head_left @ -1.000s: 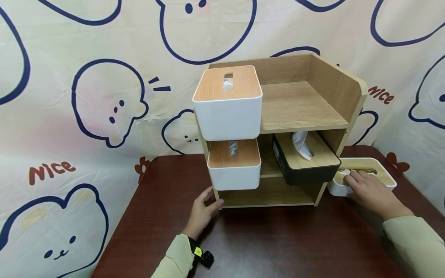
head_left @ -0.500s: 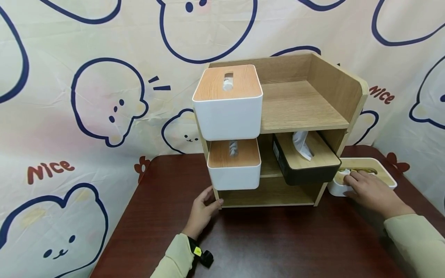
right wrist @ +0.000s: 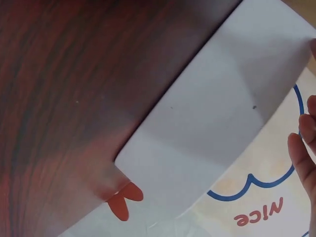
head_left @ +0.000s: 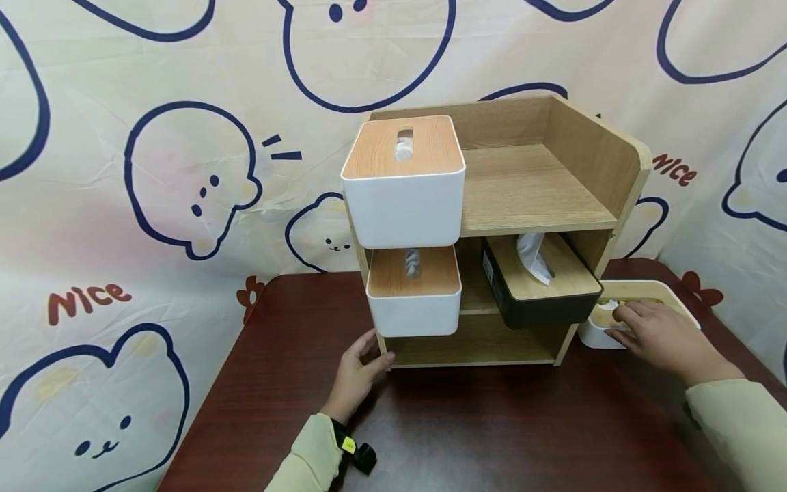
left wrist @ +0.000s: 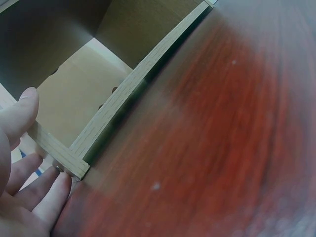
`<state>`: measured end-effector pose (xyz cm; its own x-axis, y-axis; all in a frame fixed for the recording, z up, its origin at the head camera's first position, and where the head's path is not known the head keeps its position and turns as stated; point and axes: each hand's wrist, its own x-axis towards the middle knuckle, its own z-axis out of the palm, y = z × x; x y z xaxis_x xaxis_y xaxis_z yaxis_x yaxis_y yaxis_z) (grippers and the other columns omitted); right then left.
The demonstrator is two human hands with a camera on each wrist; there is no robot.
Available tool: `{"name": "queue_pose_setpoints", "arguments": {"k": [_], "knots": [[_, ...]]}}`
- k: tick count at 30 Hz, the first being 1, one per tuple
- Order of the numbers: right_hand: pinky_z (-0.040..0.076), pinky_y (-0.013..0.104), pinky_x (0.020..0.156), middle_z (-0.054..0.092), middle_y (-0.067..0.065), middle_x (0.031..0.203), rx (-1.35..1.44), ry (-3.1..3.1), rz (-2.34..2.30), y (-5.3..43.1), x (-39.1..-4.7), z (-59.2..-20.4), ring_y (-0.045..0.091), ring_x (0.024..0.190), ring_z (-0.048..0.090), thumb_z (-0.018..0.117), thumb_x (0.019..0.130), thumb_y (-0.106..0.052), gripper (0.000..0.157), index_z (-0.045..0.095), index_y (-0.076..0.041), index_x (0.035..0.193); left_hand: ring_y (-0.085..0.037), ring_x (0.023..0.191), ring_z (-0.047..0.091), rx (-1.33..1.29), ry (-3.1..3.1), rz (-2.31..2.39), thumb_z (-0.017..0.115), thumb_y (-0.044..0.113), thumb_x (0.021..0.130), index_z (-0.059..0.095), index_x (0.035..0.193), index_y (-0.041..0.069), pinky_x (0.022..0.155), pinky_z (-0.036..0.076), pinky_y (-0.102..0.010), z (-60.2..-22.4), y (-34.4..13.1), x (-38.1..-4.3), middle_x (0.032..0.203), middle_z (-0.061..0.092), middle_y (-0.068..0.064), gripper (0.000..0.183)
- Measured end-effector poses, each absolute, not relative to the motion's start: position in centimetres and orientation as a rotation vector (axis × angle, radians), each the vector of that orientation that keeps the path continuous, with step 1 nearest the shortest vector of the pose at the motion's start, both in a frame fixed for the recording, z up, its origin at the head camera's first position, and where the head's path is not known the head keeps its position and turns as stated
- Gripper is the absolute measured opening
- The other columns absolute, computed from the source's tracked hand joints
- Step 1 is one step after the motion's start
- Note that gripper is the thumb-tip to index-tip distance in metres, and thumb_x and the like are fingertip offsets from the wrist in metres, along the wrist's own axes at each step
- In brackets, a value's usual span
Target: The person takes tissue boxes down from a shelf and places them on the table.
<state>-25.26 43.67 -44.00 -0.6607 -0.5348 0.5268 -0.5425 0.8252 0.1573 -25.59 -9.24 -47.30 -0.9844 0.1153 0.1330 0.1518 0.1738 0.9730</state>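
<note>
In the head view my left hand (head_left: 356, 376) grips the lower left corner of a wooden desktop shelf (head_left: 535, 184). The left wrist view shows the thumb (left wrist: 24, 111) inside the side panel (left wrist: 59, 150) and the other fingers outside it. At the right, my right hand (head_left: 673, 342) is over a white tissue box (head_left: 599, 336) with a wood-look lid, its thumb and forefinger apart near the slot. A bit of white tissue (head_left: 609, 305) shows there. In the right wrist view the box's white side (right wrist: 207, 94) fills the middle, with fingers (right wrist: 307, 129) at the right edge.
Two white tissue boxes with wooden lids, a larger one (head_left: 402, 212) above a smaller one (head_left: 413, 314), stick out from the shelf's left. A black tissue box (head_left: 547, 311) juts out on its right. A printed cloth (head_left: 184, 294) hangs behind the dark red table (head_left: 492, 430).
My right hand has shifted slightly to the right over the white tissue box, and its thumb and forefinger have spread. My left hand stays at the shelf corner.
</note>
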Motion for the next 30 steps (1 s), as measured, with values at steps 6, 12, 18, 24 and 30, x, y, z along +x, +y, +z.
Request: {"name": "queue_pose_setpoints", "arguments": {"k": [6,12,18,24,30], "knots": [[0.047,0.044,0.061,0.055,0.001,0.072,0.830,-2.363,0.013,43.1,-25.1,-43.2,0.024,0.065,0.056,0.026,0.101,-0.060,0.064,0.059,-0.008,0.084,-0.028,0.125,0.049,-0.242,-2.365,-2.003,0.076,0.013,0.087,0.052,0.140,0.012,0.090,0.048,-0.041,-48.9,-9.4,-26.3,0.134,0.056,-0.013,0.059],[0.048,0.043,0.057,0.056,0.003,0.075,0.821,-2.314,-0.023,42.3,-24.7,-41.5,0.023,0.065,0.054,0.027,0.102,-0.058,0.065,0.061,-0.006,0.085,-0.026,0.127,0.048,-0.245,-2.354,-1.995,0.078,0.019,0.085,0.053,0.140,0.016,0.092,0.048,-0.043,-50.7,-9.7,-27.2,0.135,0.056,-0.010,0.060],[0.049,0.044,0.063,0.059,0.006,0.077,0.812,-2.296,-0.031,41.7,-24.5,-40.2,0.027,0.070,0.057,0.028,0.102,-0.058,0.065,0.061,-0.005,0.086,-0.026,0.127,0.048,-0.253,-2.356,-1.982,0.077,0.017,0.086,0.052,0.141,0.017,0.094,0.046,-0.046,-50.6,-9.7,-27.3,0.136,0.055,-0.009,0.060],[0.049,0.040,0.057,0.059,0.004,0.076,0.831,-2.273,-0.057,41.3,-24.5,-38.9,0.022,0.066,0.056,0.026,0.102,-0.058,0.065,0.061,-0.006,0.085,-0.025,0.127,0.048,-0.254,-2.350,-1.985,0.077,0.017,0.086,0.053,0.141,0.016,0.096,0.044,-0.048,-50.5,-9.7,-27.4,0.135,0.056,-0.007,0.059],[0.046,0.040,0.050,0.058,0.005,0.072,0.907,-2.177,-0.055,40.9,-24.7,-37.9,0.022,0.061,0.054,0.032,0.103,-0.050,0.059,0.060,-0.003,0.082,-0.029,0.128,0.046,-0.286,-2.332,-1.994,0.075,0.016,0.087,0.049,0.143,0.011,0.099,0.041,-0.050,-50.5,-9.7,-27.3,0.137,0.054,-0.013,0.062]]}}
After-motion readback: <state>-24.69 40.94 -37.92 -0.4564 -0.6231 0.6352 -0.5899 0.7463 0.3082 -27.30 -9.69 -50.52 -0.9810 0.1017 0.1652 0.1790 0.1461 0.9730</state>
